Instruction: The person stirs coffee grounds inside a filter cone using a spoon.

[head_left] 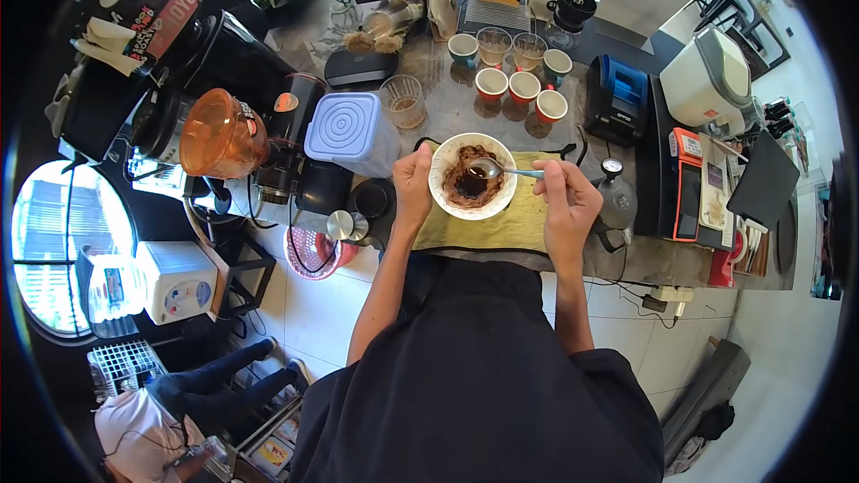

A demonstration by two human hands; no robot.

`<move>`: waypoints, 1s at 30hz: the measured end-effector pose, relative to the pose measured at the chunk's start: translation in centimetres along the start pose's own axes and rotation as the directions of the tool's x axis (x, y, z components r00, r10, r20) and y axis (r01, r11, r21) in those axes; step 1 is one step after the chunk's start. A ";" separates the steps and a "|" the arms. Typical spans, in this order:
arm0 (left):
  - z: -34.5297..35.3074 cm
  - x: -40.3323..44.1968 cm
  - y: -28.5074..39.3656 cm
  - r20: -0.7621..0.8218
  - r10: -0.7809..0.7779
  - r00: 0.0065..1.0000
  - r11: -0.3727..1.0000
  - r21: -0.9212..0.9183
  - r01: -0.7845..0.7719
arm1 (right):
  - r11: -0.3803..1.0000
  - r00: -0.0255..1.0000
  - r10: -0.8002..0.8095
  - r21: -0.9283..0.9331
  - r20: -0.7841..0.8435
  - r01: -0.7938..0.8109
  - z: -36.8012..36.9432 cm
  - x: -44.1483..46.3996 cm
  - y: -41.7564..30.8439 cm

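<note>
A white bowl (445,205) with dark brown liquid and brown smears inside is over a yellow-green cloth (528,224) on the counter. My left hand (413,183) is closed on the bowl's left rim. Between the fingers of my right hand (570,197) is the handle of a metal spoon (521,173), its tip in the bowl over the dark liquid. Left of the bowl stands a clear container with a lilac lid (344,127).
Several small cups (523,87) and glasses stand behind the bowl. An orange-hopper grinder (224,134) is left, a grey metal pitcher (614,201) right. A card terminal (685,183) lies further right. Another person (148,429) is at the lower left.
</note>
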State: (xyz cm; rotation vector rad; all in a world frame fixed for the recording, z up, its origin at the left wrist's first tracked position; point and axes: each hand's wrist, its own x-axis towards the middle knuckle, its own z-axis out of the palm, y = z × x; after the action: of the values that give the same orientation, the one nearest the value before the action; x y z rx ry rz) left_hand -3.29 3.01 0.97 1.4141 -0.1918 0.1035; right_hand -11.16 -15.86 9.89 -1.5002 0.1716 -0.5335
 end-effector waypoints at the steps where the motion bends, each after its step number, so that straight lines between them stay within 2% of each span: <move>1: 0.0 0.0 0.0 0.003 0.002 1.000 1.000 0.005 -0.002 | 0.997 1.000 -0.005 -0.078 0.019 0.006 0.0 0.0 0.1; 2: 0.0 0.0 -0.1 0.005 0.002 1.000 1.000 0.004 -0.002 | 0.988 0.999 -0.009 -0.154 0.038 0.015 0.0 0.1 0.1; 3: -0.1 0.0 -0.2 0.009 0.005 1.000 1.000 0.005 -0.005 | 0.988 0.999 -0.011 -0.154 0.036 0.016 0.1 0.1 0.3; 5: 0.0 0.2 0.0 0.013 0.010 1.000 1.000 0.007 -0.010 | 0.939 0.993 -0.063 -0.331 0.103 0.094 0.4 0.1 0.7; 9: 0.1 0.1 0.1 0.015 0.017 1.000 1.000 -0.008 -0.016 | 0.930 0.991 -0.062 -0.353 0.116 0.100 0.8 -0.2 2.4; 11: 0.0 0.0 -0.2 0.019 0.016 1.000 1.000 -0.013 -0.016 | 0.973 0.984 0.172 -0.164 0.037 -0.164 0.8 -0.3 2.7; 15: -0.1 0.1 -0.4 0.012 0.019 1.000 1.000 -0.007 -0.019 | 0.986 0.986 0.160 -0.056 0.037 -0.158 0.4 0.0 3.8; 17: -0.1 0.0 -0.5 0.010 0.008 1.000 1.000 -0.010 -0.008 | 0.971 0.982 0.189 0.142 0.024 -0.190 0.1 0.3 4.0; 18: -0.2 0.0 -0.5 0.014 0.002 1.000 1.000 -0.013 -0.002 | 0.971 0.982 0.189 0.142 0.026 -0.191 0.0 0.4 3.8; 25: -0.2 0.0 -0.4 0.015 0.018 1.000 1.000 -0.005 -0.018 | 0.996 0.996 0.080 0.038 0.034 -0.082 -0.8 0.3 0.2; 28: -0.1 0.0 -0.4 0.002 0.001 1.000 1.000 -0.009 -0.001 | 0.997 0.998 0.034 -0.069 0.049 -0.031 -0.3 0.1 -0.2; 30: -0.1 0.0 -0.1 0.004 0.000 1.000 1.000 -0.012 0.000 | 0.966 0.993 -0.046 -0.249 0.106 0.071 0.1 0.1 0.9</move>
State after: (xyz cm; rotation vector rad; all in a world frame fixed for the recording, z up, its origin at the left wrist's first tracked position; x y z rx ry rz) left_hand -3.24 3.08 0.82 1.4021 -0.1955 0.0991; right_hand -10.77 -15.84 9.01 -1.7816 0.1208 -0.4960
